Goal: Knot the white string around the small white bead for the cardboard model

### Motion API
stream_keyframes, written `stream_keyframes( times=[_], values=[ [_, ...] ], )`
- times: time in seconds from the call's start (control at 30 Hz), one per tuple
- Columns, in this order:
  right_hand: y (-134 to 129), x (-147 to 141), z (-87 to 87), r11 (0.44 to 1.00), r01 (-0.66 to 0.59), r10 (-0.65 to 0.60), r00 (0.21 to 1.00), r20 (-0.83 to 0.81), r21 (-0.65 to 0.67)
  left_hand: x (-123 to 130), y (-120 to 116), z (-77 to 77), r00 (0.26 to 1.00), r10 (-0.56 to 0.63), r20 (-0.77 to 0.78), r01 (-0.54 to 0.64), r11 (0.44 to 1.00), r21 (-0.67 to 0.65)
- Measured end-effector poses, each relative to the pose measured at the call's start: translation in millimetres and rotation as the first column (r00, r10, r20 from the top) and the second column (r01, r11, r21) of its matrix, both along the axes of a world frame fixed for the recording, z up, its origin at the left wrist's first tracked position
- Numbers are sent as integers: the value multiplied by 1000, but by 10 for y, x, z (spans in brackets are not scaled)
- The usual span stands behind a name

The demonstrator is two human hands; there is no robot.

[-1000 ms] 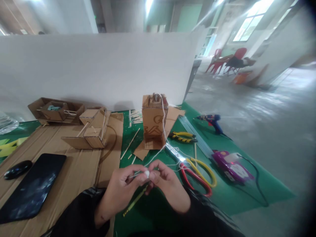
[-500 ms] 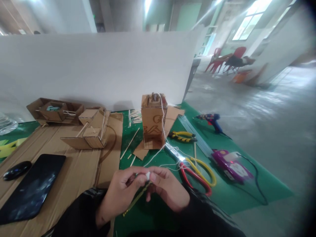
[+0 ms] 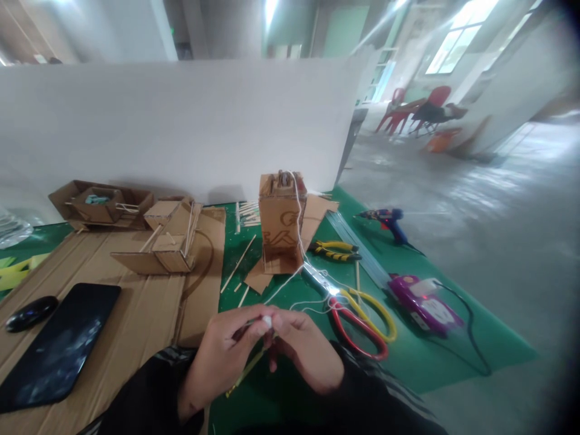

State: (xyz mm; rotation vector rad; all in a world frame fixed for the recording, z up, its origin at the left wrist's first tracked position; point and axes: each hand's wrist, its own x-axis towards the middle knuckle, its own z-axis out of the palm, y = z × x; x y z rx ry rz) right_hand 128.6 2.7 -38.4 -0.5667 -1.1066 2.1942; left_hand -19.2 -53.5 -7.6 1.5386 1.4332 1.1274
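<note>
My left hand point(image 3: 224, 347) and my right hand point(image 3: 310, 347) meet at the table's front, thumbs and fingers closed in a pinch. Between their fingertips is a small white piece point(image 3: 267, 321), too small to name. White string point(image 3: 285, 283) runs from near my fingers to an upright cardboard box point(image 3: 281, 220) and over its top. Below the hands a thin yellow-green strip point(image 3: 247, 371) slants down to the left; its upper end is hidden by my fingers. To the right lie scissors point(image 3: 342, 305) with one red and one yellow handle, string loops across them.
Yellow-black pliers point(image 3: 336, 250), clear glue sticks point(image 3: 360, 248), a glue gun point(image 3: 387, 222) and a purple power strip point(image 3: 426, 305) lie right. Leftward, a cardboard sheet point(image 3: 140, 308) carries a cardboard model point(image 3: 170, 244), a black phone-like slab point(image 3: 63, 344) and a mouse point(image 3: 31, 313).
The white piece has shifted slightly left between my fingertips, and my right hand has moved a little left. Everything else on the table stays as it was.
</note>
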Motion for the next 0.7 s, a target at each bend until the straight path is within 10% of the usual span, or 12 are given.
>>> stream_keyframes(
  times=[0.23,0.7],
  values=[
    [-130,-182,-70,993,-87,72,984,-161,-85,11,-21,-48,972,200,123,-205,978,31],
    [-67,-40,40,899,-171,-20,903,429,402,-125,-6,23,787,272,553,-250,961,-117]
  ],
)
